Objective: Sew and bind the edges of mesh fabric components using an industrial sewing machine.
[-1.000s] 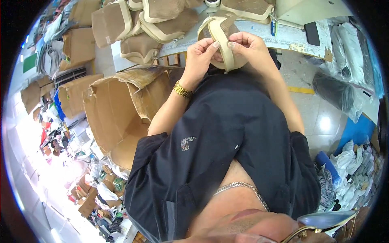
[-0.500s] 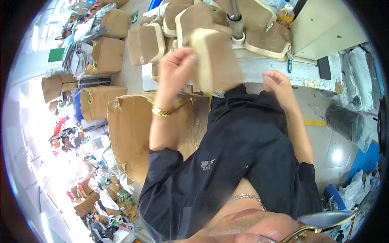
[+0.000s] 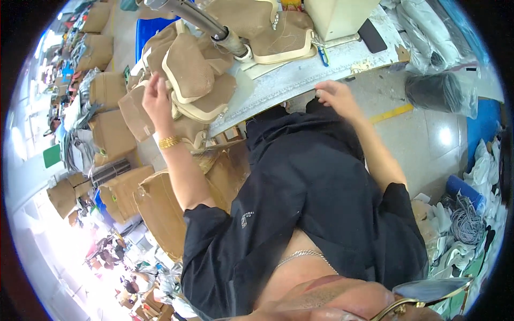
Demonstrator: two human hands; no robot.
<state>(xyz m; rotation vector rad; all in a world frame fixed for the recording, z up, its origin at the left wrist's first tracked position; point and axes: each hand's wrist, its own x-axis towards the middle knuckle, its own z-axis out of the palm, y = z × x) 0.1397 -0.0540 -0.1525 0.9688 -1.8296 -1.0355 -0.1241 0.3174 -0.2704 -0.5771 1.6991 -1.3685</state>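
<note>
Brown fabric pieces with cream edging, looking like pouches [image 3: 190, 72], lie heaped at the left end of the white work table. My left hand [image 3: 156, 99] is at the left side of this heap, its fingers stretched and apart, with nothing seen in them. Over the table's near edge is my right hand [image 3: 336, 98], its fingers curled in toward the thumb. Whatever may be between those fingertips is too small to make out. Another brown piece with cream edging [image 3: 284, 37] lies flat to the right of a grey metal post [image 3: 235, 45].
A pale machine housing [image 3: 334, 18] stands on the table [image 3: 284, 88], with a dark phone [image 3: 372, 37] and a blue-handled tool [image 3: 324, 56] nearby. A large open carton [image 3: 160, 206] sits to my left. Plastic-wrapped dark material [image 3: 436, 93] lies at the right.
The brown piece that my left hand held up has left it and the hand is now beside the heap. My view has swung. The right hand remains near the table edge.
</note>
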